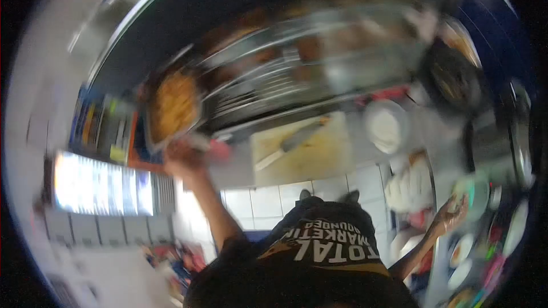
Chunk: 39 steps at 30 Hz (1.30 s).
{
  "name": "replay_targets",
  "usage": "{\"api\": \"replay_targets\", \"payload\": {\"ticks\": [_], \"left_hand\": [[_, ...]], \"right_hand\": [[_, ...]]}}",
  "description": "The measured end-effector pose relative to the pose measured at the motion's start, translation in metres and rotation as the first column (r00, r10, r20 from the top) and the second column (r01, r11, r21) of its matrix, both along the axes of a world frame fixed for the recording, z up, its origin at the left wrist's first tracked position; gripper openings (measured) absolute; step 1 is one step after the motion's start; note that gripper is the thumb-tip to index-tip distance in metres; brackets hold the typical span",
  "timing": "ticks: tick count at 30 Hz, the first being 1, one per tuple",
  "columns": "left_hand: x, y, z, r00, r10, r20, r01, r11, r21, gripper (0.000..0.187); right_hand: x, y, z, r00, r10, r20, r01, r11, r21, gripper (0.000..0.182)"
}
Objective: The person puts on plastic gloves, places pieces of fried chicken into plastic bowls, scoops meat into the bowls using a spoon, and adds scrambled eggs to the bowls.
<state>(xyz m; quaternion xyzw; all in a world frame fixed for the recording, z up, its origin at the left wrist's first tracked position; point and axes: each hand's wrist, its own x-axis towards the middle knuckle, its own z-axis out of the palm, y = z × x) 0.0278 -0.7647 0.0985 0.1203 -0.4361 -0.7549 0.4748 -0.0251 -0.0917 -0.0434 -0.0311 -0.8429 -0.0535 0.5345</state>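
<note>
I see a black cotton T-shirt [319, 245] printed with white block letters, a pale yellow wooden cutting board [311, 151], a round white plate [385, 126], white square floor tiles [268, 201], and orange-brown food in a metal tray [174, 108]

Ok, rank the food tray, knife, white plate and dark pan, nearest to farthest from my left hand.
1. food tray, at the left hand.
2. knife, on the cutting board, centre.
3. white plate, right.
4. dark pan, far right.

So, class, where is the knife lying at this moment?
In the head view, the knife lies diagonally on the wooden cutting board near the picture's centre, between the metal rack and the white plate.
</note>
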Motion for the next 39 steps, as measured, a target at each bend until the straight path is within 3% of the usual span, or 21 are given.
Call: {"api": "replay_targets", "payload": {"ticks": [1, 2, 4, 5, 6, 8, 9, 11, 13, 16, 18, 22, 24, 28, 30, 31, 33, 34, 36, 37, 39], "left_hand": [[-0.004, 0.022, 0.016, 0.994, 0.045, -0.102, -0.043, 0.999, 0.019, 0.022], [-0.013, 0.039, 0.033, 0.964, 0.24, -0.112, -0.223, 0.964, 0.142, 0.018], [0.001, 0.06, 0.052, 0.99, 0.091, -0.103, -0.073, 0.984, 0.165, 0.017], [0.005, 0.06, 0.048, 0.986, 0.121, -0.114, -0.111, 0.99, 0.09, 0.021], [0.011, 0.058, 0.042, 0.983, 0.135, -0.124, -0.121, 0.986, 0.112, 0.021], [0.024, 0.054, 0.031, 0.993, 0.087, -0.081, -0.081, 0.994, 0.073, 0.018], [0.027, 0.051, 0.021, 0.993, 0.086, -0.086, -0.078, 0.993, 0.086, 0.018], [0.035, 0.05, 0.011, 0.996, -0.014, -0.088, 0.023, 0.994, 0.107, 0.019], [0.038, 0.05, 0.005, 0.996, -0.035, -0.088, 0.047, 0.989, 0.142, 0.02], [0.04, 0.049, -0.006, 0.992, -0.083, -0.099, 0.097, 0.984, 0.15, 0.022], [0.041, 0.049, -0.006, 0.988, -0.117, -0.099, 0.132, 0.978, 0.163, 0.022], [0.041, 0.043, -0.013, 0.985, -0.142, -0.101, 0.157, 0.974, 0.163, 0.02], [0.042, 0.044, -0.011, 0.985, -0.142, -0.099, 0.157, 0.973, 0.168, 0.019], [0.043, 0.043, -0.013, 0.984, -0.156, -0.091, 0.17, 0.968, 0.183, 0.018], [0.045, 0.043, -0.009, 0.986, -0.15, -0.072, 0.161, 0.971, 0.178, 0.018], [0.045, 0.044, -0.006, 0.989, -0.137, -0.061, 0.146, 0.974, 0.174, 0.017], [0.044, 0.041, -0.015, 0.997, -0.072, -0.037, 0.076, 0.99, 0.118, 0.015], [0.044, 0.044, -0.01, 0.996, -0.085, -0.033, 0.09, 0.984, 0.152, 0.026], [0.041, 0.042, -0.019, 0.991, -0.085, -0.101, 0.096, 0.99, 0.103, 0.028], [0.045, 0.038, -0.027, 0.989, -0.127, -0.069, 0.132, 0.989, 0.062, 0.03], [0.043, 0.044, -0.012, 0.988, -0.131, -0.08, 0.138, 0.986, 0.094, 0.028]], "right_hand": [[-0.03, -0.046, 0.022, 0.968, 0.249, 0.024, -0.226, 0.911, -0.346, 0.038], [-0.048, -0.088, 0.051, 0.887, 0.463, 0.006, -0.351, 0.681, -0.643, 0.031], [-0.071, -0.203, 0.138, 0.662, 0.746, 0.065, -0.581, 0.567, -0.584, 0.023], [-0.073, -0.257, 0.177, 0.553, 0.831, 0.057, -0.71, 0.506, -0.49, 0.024], [-0.071, -0.305, 0.215, 0.431, 0.896, 0.103, -0.857, 0.443, -0.266, 0.025], [-0.067, -0.391, 0.258, 0.116, 0.976, 0.186, -0.902, 0.182, -0.391, 0.026], [-0.066, -0.431, 0.277, 0.077, 0.963, 0.258, -0.935, 0.159, -0.316, 0.021], [-0.081, -0.505, 0.291, -0.116, 0.938, 0.328, -0.96, -0.021, -0.278, 0.018], [-0.101, -0.564, 0.299, -0.098, 0.795, 0.598, -0.987, 0.0, -0.161, 0.023], [-0.121, -0.626, 0.282, -0.057, 0.688, 0.724, -0.984, 0.086, -0.158, 0.029], [-0.118, -0.645, 0.28, 0.053, 0.46, 0.886, -0.98, 0.196, -0.043, 0.033], [-0.114, -0.654, 0.276, 0.088, 0.429, 0.899, -0.97, 0.244, -0.022, 0.032], [-0.116, -0.656, 0.278, 0.119, 0.31, 0.943, -0.894, 0.446, -0.034, 0.032], [-0.11, -0.636, 0.291, 0.062, 0.512, 0.857, -0.875, 0.441, -0.2, 0.03], [-0.124, -0.614, 0.28, -0.028, 0.786, 0.617, -0.936, 0.195, -0.292, 0.027], [-0.124, -0.598, 0.283, 0.005, 0.783, 0.622, -0.921, 0.245, -0.302, 0.027], [-0.119, -0.554, 0.29, -0.125, 0.885, 0.449, -0.924, 0.061, -0.377, 0.025], [-0.121, -0.524, 0.283, -0.06, 0.883, 0.465, -0.908, 0.146, -0.394, 0.025], [-0.118, -0.457, 0.27, 0.044, 0.926, 0.375, -0.599, 0.324, -0.732, 0.024], [-0.144, -0.413, 0.23, 0.177, 0.905, 0.388, -0.598, 0.412, -0.688, 0.027], [-0.171, -0.34, 0.173, 0.425, 0.545, 0.723, -0.212, 0.836, -0.506, 0.028]]}}
